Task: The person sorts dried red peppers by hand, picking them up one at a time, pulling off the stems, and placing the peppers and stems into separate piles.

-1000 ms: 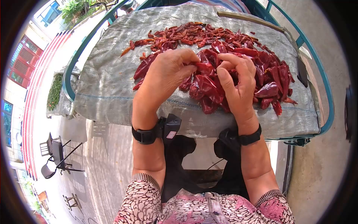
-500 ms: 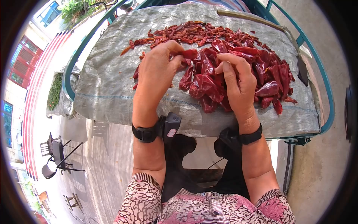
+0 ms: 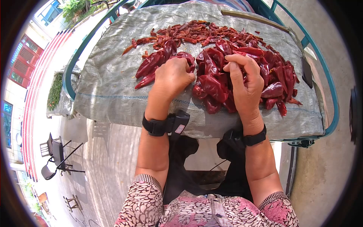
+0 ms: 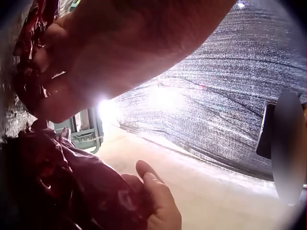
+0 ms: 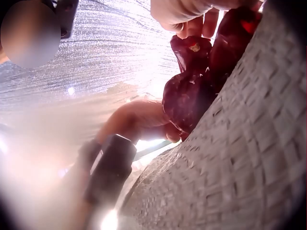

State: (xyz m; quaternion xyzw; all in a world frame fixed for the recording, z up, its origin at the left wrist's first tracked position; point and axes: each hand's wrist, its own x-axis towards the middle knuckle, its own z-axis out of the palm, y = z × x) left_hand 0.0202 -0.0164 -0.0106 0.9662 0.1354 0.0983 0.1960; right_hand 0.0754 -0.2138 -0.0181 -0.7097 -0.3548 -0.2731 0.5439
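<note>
In the head view my left hand [image 3: 172,77] is lowered at the left pile of large, glossy dried red chili peppers [image 3: 151,62]. Its fingers curl round a dark red chili pepper [image 4: 31,79] in the left wrist view, most of it hidden by the hand. Over the front of the bigger chili heap [image 3: 211,87] hovers my right hand [image 3: 247,85], fingers loosely bent and thumb near the index finger, with no pepper visible between them. The right wrist view has its fingertips hanging just over several peppers [image 5: 189,96].
Smaller, shrivelled chilies [image 3: 189,32] lie along the back of the grey woven sheet [image 3: 109,75]. A wooden stick [image 3: 253,19] rests behind them, and a dark phone [image 3: 306,72] lies at the right. Green cart rails [image 3: 329,75] border the sheet.
My left hand carried a pepper leftward from the heap, then came down and a little right, its fingers now curled lower. My right hand stayed over the heap, thumb drawing nearer the index finger.
</note>
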